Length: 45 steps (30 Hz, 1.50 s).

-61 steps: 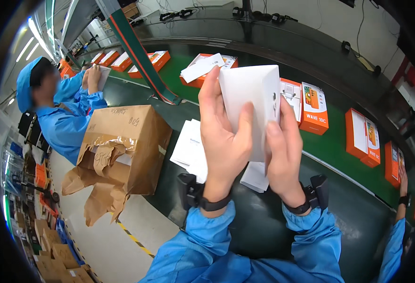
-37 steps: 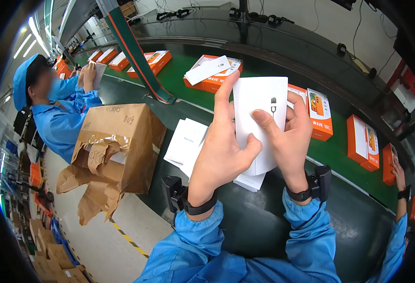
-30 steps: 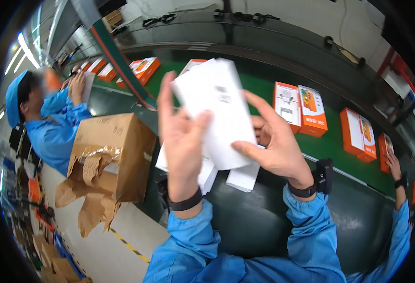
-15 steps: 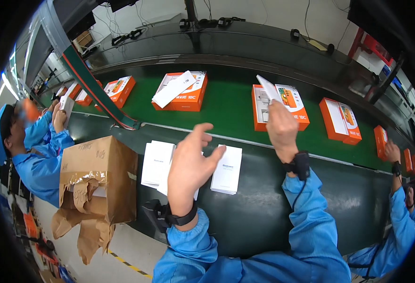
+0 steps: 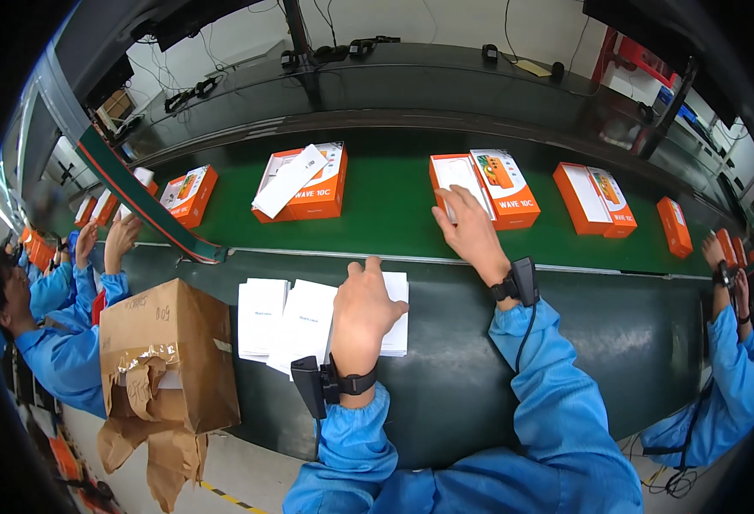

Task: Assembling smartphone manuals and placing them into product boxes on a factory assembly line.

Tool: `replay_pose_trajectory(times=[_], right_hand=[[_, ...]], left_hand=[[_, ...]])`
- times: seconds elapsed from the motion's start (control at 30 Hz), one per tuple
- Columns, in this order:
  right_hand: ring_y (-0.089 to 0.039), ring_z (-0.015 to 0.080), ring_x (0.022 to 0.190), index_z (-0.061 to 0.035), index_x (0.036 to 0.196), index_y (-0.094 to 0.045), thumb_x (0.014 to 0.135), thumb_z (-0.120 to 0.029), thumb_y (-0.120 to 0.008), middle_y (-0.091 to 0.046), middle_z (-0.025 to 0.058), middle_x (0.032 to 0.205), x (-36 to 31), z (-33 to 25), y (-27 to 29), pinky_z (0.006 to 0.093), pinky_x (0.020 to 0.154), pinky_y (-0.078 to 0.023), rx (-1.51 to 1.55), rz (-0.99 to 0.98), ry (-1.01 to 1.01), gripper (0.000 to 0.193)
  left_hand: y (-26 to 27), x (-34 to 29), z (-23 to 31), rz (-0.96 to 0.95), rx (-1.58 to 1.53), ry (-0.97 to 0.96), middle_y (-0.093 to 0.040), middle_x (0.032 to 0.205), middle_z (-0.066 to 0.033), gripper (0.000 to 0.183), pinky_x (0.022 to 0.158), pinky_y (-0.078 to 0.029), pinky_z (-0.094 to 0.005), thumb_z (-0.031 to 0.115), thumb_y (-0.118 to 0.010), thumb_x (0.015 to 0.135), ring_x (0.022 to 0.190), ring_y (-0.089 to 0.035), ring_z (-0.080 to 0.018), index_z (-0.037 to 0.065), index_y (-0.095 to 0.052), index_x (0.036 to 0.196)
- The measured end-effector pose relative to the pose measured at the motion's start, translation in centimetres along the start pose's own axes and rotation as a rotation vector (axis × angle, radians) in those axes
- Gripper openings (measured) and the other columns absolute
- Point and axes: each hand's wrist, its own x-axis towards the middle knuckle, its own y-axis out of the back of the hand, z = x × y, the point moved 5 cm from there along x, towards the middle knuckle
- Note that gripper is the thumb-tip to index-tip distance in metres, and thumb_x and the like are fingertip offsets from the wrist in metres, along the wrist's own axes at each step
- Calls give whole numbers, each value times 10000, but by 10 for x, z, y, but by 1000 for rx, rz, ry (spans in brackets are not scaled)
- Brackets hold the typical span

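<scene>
My left hand (image 5: 366, 308) rests over the right-hand stack of white booklets (image 5: 397, 330), fingers spread and the thumb out to the right. Beside it lie two more piles of white booklets, one on the far left (image 5: 262, 319) and one in the middle (image 5: 306, 321), which partly overlap. Across the green belt, my right hand (image 5: 473, 236) lies with outstretched fingers on the front of an open orange phone box (image 5: 514, 210). Its fingertips touch the white insert (image 5: 455, 171) lying flat inside. Nothing shows gripped in either hand.
A torn cardboard carton (image 5: 167, 355) stands left of the booklets. More orange boxes line the green belt (image 5: 385, 197); one (image 5: 321, 201) has a white insert lying askew on top. A slanted post (image 5: 141, 193) rises at left. Co-workers sit left (image 5: 64, 360) and right (image 5: 719, 403).
The white insert that my right hand held tilted now lies flat in the box, and that hand has opened. My left hand has come down onto the right-hand booklet stack. The view has shifted.
</scene>
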Motion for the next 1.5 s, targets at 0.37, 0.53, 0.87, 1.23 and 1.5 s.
replay_pose_trajectory(times=[0.37,0.53,0.87,1.23,1.5], right_hand=[[-765,479,1019,-58,1312,-760,1097,-288,-689,-783,237,1091,100,-132,-72,575,873,-623,76,-176,193,323],[-798,500,1069,-104,1521,-680,1118,-491,-617,-817,295,1200,166,-201,-198,601,960,-628,145,-516,59,562],[-830,456,953,67,960,-841,820,-179,-753,-809,330,982,169,-184,-196,515,868,-667,12,-593,-126,296],[-795,237,842,1,1250,-808,958,-105,-662,-799,244,985,41,-214,73,390,794,-617,658,-521,15,343],[-707,310,758,70,912,-747,1037,-287,-765,-720,251,850,-20,-172,112,458,727,-535,607,-288,141,380]], left_hand=[[40,-20,-17,302,99,70,-768,1095,-276,487,895,-652,-529,79,-890,827,1016,-784,-488,-41,-656,1237],[126,-61,-41,474,-98,131,-839,1000,-248,361,851,-626,-476,115,-875,903,942,-829,-418,-39,-753,1206],[180,-101,-149,853,-1052,44,-848,963,-104,338,717,-630,-283,248,-710,1178,825,-771,-95,-83,-762,1219],[141,-37,-64,669,-1124,-266,-756,1259,-65,330,988,-525,-305,239,-681,1181,1140,-671,-138,-49,-726,1336],[121,-85,74,722,-670,-601,-636,1612,-250,578,1233,-457,-493,424,-470,1253,1494,-599,-389,-7,-597,1617]])
